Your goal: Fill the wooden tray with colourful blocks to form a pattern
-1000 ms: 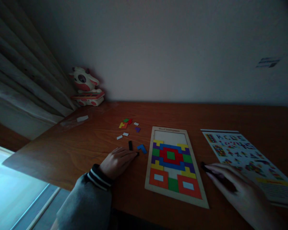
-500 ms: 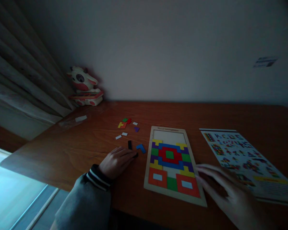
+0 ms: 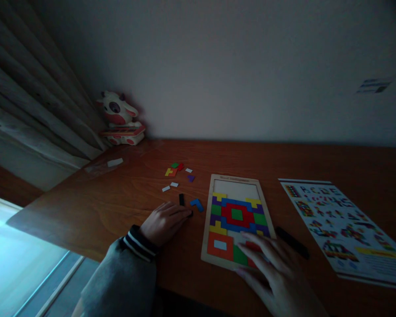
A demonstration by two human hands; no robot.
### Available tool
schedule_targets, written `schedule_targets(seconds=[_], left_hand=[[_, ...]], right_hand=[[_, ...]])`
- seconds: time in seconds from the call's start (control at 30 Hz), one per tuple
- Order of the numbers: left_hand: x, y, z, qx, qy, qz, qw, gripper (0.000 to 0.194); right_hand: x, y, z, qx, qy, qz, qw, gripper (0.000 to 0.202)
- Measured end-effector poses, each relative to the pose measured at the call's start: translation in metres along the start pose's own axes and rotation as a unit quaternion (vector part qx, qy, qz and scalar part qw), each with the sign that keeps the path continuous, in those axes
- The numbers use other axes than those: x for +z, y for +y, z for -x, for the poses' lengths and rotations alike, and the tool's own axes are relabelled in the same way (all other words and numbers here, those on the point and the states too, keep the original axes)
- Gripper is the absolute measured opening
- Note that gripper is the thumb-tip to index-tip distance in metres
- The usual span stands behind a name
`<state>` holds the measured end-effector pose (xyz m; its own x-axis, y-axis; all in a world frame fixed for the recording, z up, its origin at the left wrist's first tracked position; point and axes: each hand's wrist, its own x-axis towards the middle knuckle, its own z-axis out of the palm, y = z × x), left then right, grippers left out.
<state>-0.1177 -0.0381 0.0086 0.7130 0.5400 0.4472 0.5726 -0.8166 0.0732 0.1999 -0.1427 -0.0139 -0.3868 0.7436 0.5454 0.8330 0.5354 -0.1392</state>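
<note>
My left hand (image 3: 165,222) rests on the table left of the puzzle board, fingers together on a small black puzzle piece (image 3: 190,214) that is mostly hidden. Beside it lie another black piece (image 3: 181,200) and a blue L-shaped piece (image 3: 197,204). Over the lower right of the wooden puzzle board (image 3: 206,237) is my right hand (image 3: 273,268), fingers spread with nothing seen between them. It hides part of the red pieces there. A symmetric pattern of coloured pieces (image 3: 236,215) fills much of the board, whose top strip shows bare wood.
Several small pieces, among them an orange piece (image 3: 173,172) and a purple piece (image 3: 191,178), lie farther back. A long black bar (image 3: 292,242) is right of the board, near the printed pattern sheet (image 3: 346,229). A cow toy (image 3: 122,119) stands by the curtain (image 3: 42,88).
My right hand has moved left from the board's right edge to over its lower right corner, uncovering the long black bar. My left hand stays put; the view has shifted slightly.
</note>
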Motion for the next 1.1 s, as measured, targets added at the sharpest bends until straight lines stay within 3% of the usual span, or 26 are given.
schedule_targets(seconds=[0.4, 0.7, 0.83, 0.93, 1.1], left_hand=[[0.0, 0.0, 0.0, 0.0, -0.01, -0.006, 1.0, 0.024], [0.002, 0.0, 0.001, 0.003, 0.002, -0.002, 1.0, 0.024], [0.001, 0.0, 0.001, 0.007, 0.002, -0.006, 1.0, 0.024], [0.0, 0.0, 0.001, 0.011, 0.003, -0.011, 1.0, 0.024], [0.0, -0.001, 0.001, 0.013, 0.014, -0.01, 1.0, 0.025]], right_hand=[[0.003, 0.0, -0.002, 0.045, 0.01, -0.085, 0.995, 0.028], [-0.003, -0.002, -0.006, 0.038, 0.015, -0.128, 0.991, 0.006], [-0.008, -0.002, -0.009, 0.032, 0.054, -0.145, 0.987, 0.002], [-0.018, 0.012, -0.004, 0.066, 0.072, -0.134, 0.986, 0.006], [-0.034, 0.067, 0.021, 0.201, 0.064, -0.045, 0.976, 0.032]])
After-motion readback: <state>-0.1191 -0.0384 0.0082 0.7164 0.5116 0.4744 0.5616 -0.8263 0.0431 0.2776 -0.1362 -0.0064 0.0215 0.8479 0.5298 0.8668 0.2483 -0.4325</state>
